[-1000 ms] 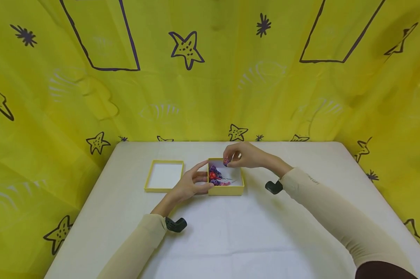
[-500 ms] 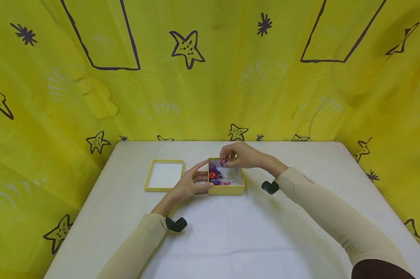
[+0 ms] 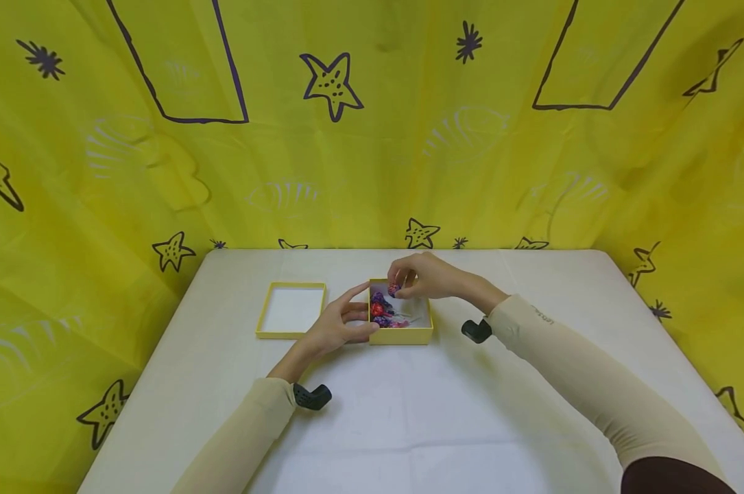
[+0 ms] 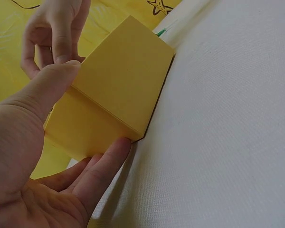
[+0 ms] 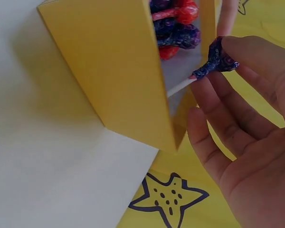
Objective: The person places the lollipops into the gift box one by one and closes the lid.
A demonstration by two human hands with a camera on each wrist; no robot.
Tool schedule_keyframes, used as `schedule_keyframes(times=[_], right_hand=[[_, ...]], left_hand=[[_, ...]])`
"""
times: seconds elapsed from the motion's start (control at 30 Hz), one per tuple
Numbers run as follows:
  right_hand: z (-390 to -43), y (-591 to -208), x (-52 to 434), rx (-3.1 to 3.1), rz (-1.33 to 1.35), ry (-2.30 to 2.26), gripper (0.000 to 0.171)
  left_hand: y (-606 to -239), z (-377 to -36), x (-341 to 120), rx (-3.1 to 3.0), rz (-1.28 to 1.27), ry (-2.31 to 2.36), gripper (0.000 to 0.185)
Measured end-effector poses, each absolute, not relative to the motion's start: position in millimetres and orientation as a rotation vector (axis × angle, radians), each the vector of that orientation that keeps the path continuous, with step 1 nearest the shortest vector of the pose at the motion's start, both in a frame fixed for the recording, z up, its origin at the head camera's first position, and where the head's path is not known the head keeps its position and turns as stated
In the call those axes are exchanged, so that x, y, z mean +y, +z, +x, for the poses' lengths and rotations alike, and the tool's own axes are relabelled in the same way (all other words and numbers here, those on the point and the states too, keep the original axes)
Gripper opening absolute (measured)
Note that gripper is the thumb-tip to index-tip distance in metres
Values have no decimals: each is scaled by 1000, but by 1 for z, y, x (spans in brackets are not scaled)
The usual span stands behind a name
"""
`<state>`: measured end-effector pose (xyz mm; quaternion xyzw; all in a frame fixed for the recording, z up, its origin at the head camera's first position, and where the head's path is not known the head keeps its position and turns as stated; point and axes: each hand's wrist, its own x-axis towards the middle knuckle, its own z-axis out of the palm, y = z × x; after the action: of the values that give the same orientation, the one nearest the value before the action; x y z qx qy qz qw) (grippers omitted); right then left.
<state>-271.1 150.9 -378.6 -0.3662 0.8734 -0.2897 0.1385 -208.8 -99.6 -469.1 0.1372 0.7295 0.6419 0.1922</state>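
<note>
Over yellow box (image 3: 401, 335) | right hand (image 3: 430, 274) pinches lollipop (image 3: 394, 289) | left hand (image 3: 337, 327) steadies box

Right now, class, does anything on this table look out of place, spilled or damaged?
Nothing stands out. The lollipops lie inside the box, the lid sits flat beside it, and nothing is spilled on the table.
</note>
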Motion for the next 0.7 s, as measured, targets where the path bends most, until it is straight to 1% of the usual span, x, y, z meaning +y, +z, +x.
schedule_keyframes(times=[0.2,0.7], right_hand=[[-271,-389,149,2513,-1025,-769,14],[-271,-406,141,2509,-1104,-657,15]], left_hand=[[-470,-210,-100,2068,398,1785,88],[-467,-208,-100,2071,403,1784,87]])
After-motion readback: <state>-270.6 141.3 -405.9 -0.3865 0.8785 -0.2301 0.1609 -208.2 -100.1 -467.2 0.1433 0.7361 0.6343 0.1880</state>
